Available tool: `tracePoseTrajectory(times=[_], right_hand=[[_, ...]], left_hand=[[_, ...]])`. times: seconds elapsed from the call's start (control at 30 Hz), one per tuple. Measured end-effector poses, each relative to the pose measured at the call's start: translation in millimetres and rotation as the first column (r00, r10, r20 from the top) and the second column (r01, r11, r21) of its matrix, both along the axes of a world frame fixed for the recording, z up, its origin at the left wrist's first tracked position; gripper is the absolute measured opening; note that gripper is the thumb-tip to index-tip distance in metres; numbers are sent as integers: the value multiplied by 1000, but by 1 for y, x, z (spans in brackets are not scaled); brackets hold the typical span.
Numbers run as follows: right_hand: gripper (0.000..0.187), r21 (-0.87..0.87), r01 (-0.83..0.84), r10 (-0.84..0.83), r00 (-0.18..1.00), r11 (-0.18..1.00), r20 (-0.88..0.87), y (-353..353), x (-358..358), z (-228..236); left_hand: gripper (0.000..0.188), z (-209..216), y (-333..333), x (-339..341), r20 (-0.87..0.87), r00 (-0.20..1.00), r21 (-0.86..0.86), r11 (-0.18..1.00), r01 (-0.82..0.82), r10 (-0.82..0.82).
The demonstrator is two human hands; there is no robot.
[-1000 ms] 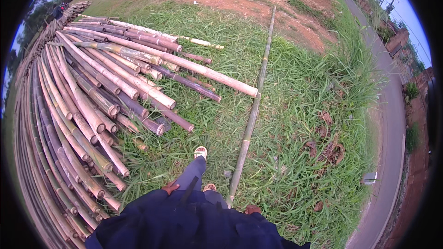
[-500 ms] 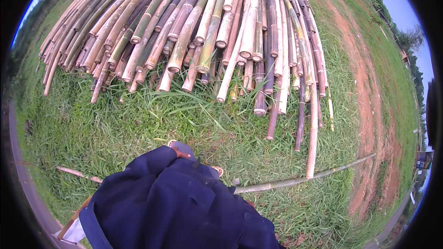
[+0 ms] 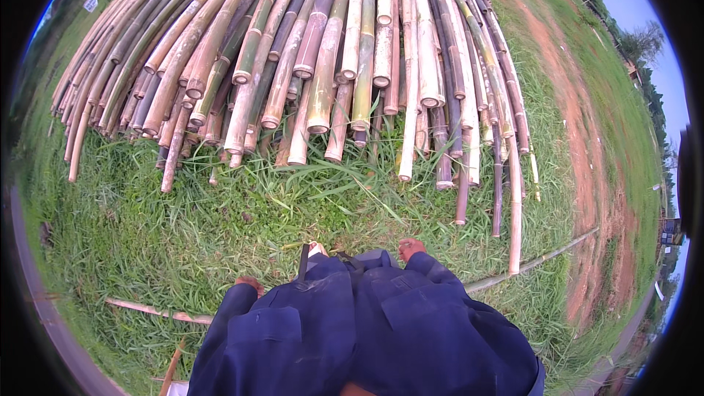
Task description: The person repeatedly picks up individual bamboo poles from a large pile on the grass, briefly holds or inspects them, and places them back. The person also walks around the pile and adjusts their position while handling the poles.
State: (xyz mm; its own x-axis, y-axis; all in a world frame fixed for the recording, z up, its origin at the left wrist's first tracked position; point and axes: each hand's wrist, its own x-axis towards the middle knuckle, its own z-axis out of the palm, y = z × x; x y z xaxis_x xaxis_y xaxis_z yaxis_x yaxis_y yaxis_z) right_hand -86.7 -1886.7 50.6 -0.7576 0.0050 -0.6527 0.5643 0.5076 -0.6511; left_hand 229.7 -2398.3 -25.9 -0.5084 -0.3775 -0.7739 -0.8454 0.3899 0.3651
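My left hand (image 3: 251, 284) shows small beyond the navy blue sleeve, low over the grass; its fingers are too indistinct to read. My right hand (image 3: 412, 248) reaches out past its cuff, fingers curled in, and nothing shows in it. Ahead of both hands lies a large pile of cut bamboo poles (image 3: 320, 103), tan, green and purplish, their ends toward me. Neither hand touches the pile. One long tan pole (image 3: 515, 220) sticks out nearest on the right side.
Grass (image 3: 293, 209) lies between me and the pile. A loose green pole (image 3: 539, 258) rests on the ground at my right, and a thin pinkish one (image 3: 158, 311) at my left. Beyond the grass on the right runs a reddish dirt track (image 3: 587, 198). A paved strip (image 3: 44, 315) borders the far left.
My jacket has swung round to face the pile squarely. Both hands now show, on either side of my body; before, only one hand was plainly seen, near the middle.
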Motion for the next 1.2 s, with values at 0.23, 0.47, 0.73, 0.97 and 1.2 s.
tracePoseTrajectory(times=[0.23,0.47,0.73,0.97,1.2], right_hand=[[21,70,-145,141,988,987,57,-31,-22,-31],[24,394,-843,846,477,365,238,-45,-60,-79],[20,60,-823,791,560,565,245,-168,-163,-97],[19,47,-594,567,785,803,249,-324,-244,-59],[28,271,-936,934,287,226,213,-450,-263,-66]], left_hand=[[22,-25,11,13,-61,875,-89,870,-484,480],[21,-93,43,31,-31,715,79,715,-694,698],[9,-36,40,-14,-40,233,201,236,-951,972],[10,54,4,-83,-380,442,-266,362,-894,813],[36,16,5,-30,-133,-4,82,7,-997,991]])
